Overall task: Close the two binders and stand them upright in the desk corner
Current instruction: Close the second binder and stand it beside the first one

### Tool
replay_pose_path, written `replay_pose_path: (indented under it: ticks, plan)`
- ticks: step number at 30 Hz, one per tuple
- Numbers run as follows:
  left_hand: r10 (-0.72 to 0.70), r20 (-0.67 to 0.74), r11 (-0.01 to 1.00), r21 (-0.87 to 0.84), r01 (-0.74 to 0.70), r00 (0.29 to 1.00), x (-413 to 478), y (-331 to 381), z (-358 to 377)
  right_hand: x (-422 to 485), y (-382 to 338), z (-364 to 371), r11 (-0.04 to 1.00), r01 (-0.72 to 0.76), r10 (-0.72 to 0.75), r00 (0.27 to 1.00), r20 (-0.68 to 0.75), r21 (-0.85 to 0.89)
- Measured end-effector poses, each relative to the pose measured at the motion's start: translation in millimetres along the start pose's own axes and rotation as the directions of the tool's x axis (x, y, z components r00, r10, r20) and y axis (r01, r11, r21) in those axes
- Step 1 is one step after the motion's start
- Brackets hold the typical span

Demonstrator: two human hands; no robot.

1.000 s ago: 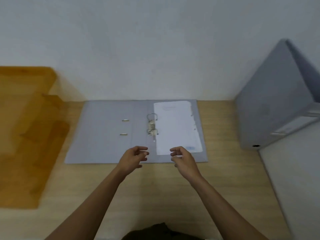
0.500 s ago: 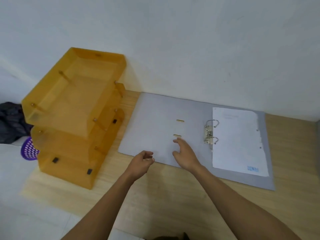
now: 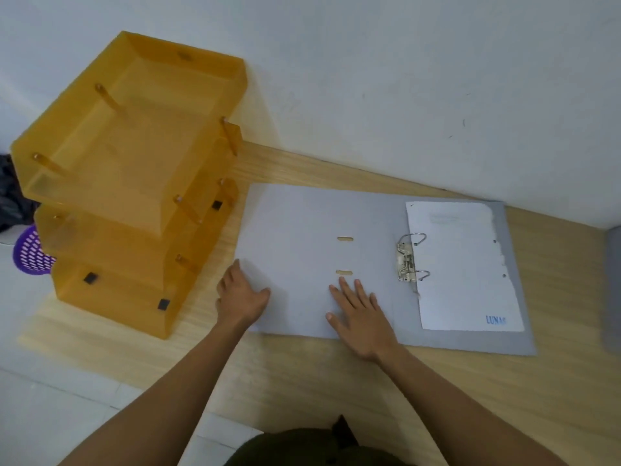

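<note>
Head cam is showing me the grey binder (image 3: 302,264) lying wide open and flat on the wooden desk (image 3: 302,381), its far edge running near the wall (image 3: 403,79) and its left edge sitting just beside the orange tray stack (image 3: 127,183), with bare desk open along the near side. I'm seeing the left hand (image 3: 240,297) curling over the cover's left edge, though whether it's actually gripping I can't tell. The right hand (image 3: 361,317) is lying flat and spread on the cover, left of the ring clip (image 3: 408,258) and white sheet (image 3: 467,264).
</note>
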State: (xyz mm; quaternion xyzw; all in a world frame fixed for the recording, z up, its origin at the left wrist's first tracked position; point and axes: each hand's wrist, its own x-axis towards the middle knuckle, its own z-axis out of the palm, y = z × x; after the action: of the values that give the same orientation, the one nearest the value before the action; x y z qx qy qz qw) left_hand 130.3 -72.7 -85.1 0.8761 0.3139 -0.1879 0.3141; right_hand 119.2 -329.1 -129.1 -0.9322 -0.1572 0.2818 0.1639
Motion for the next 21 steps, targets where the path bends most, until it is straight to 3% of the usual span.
replay_pose_path:
  ticks: [6, 8, 10, 12, 15, 21]
  plan:
    - [-0.146, -0.103, 0.987, -0.076, 0.139, 0.984, -6.6, -12.4, 12.4, -26.0, -15.6, 4.8, 0.979, -0.034, 0.062, 0.989, -0.135, 0.202]
    - [-0.200, -0.047, 0.966, -0.175, 0.189, 0.979, -5.6, -20.9, 6.2, -20.2, -27.6, -0.7, 0.957, -0.005, 0.037, 0.994, -0.106, 0.289]
    - [-0.109, 0.082, 0.942, -0.310, 0.130, 0.991, -9.9, -27.1, -3.1, -15.5, -40.0, -5.4, 0.930, 0.004, 0.020, 0.998, -0.059, 0.369]
    - [0.014, 0.119, 0.920, -0.390, 0.034, 0.993, -19.6, -26.5, -15.8, -10.7, -54.5, -12.0, 0.914, 0.003, 0.019, 0.999, -0.049, 0.405]
    - [0.168, 0.065, 0.864, -0.490, -0.115, 0.984, -34.7, -12.5, -36.2, -3.5, -80.6, -28.6, 0.881, 0.007, 0.018, 0.999, -0.048, 0.474]
    - [0.295, -0.057, 0.788, -0.551, -0.276, 0.954, -50.7, 19.3, -100.9, -1.8, -131.0, -67.5, 0.783, 0.102, -0.051, 0.994, -0.100, 0.614]
